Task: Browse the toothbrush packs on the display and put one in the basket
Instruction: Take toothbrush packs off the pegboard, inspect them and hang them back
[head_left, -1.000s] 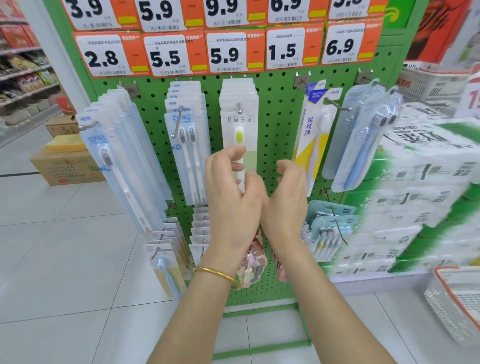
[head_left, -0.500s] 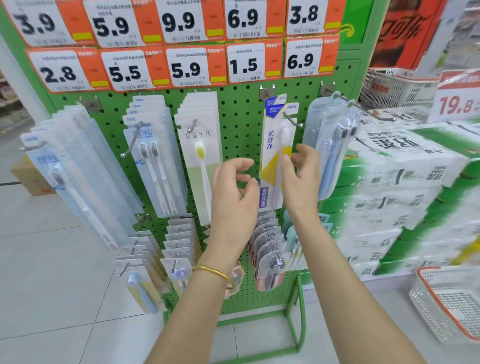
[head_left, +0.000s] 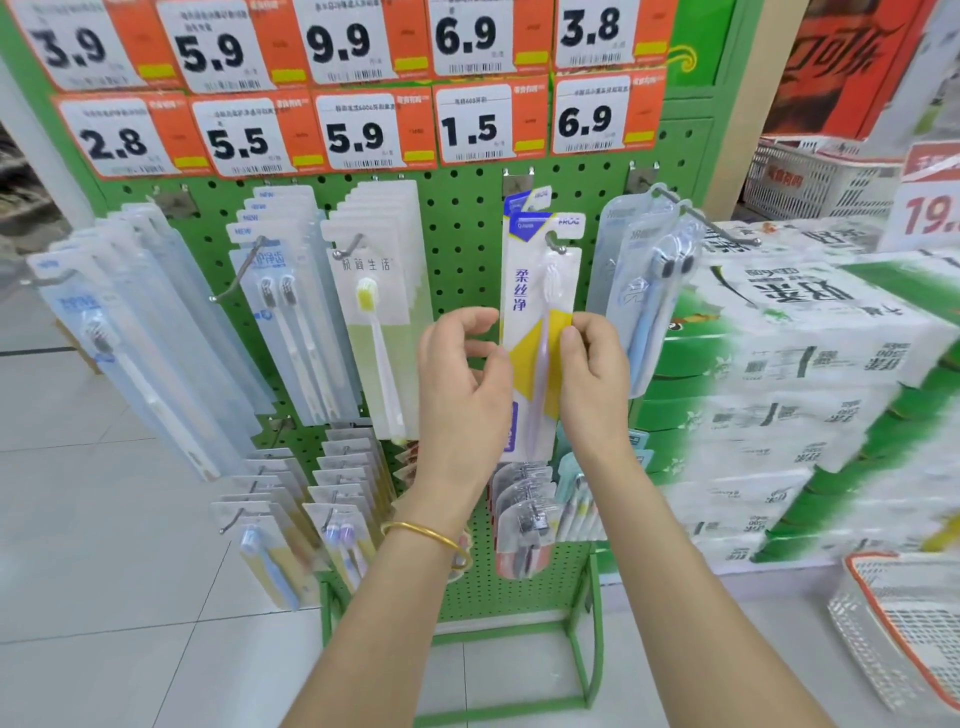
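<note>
Toothbrush packs hang on hooks of a green pegboard display (head_left: 462, 234). A white, yellow and purple toothbrush pack (head_left: 535, 291) hangs on its hook in the middle. My right hand (head_left: 589, 374) pinches that pack's right edge between thumb and fingers. My left hand (head_left: 462, 384), with a gold bangle on the wrist, is at the pack's left edge with fingers curled and thumb touching it. A white basket with an orange rim (head_left: 904, 629) sits on the floor at the lower right.
Other packs hang left and right: a yellow-bristle pack (head_left: 379, 317), two-brush packs (head_left: 283, 312) and a blue pack (head_left: 649, 291). Orange price tags (head_left: 358, 130) line the top. Stacked green-and-white cartons (head_left: 810, 389) stand to the right. Grey floor tiles lie to the left.
My view has shifted right along the display. My right hand moved from the blue pack's side onto the yellow-and-white pack, and my left hand came up to its left edge.
</note>
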